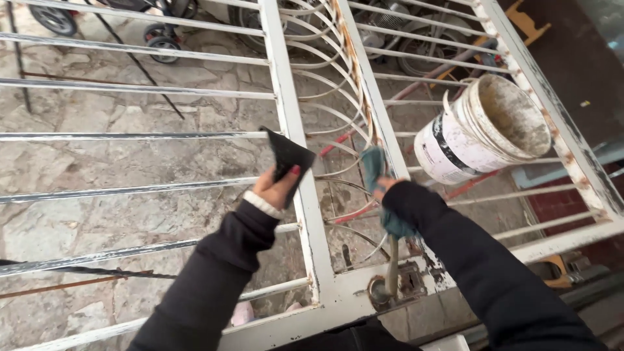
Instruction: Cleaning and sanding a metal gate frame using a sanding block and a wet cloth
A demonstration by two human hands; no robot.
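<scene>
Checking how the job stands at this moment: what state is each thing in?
White metal gate: paint flaking, rust showing.
Dark sanding sheet: folded, gripped by left hand against a bar.
Teal cloth: bunched in right hand.
White bucket: tilted, grimy, looks empty.

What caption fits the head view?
Left hand presses sandpaper on a white gate; right hand holds a rag.
</scene>
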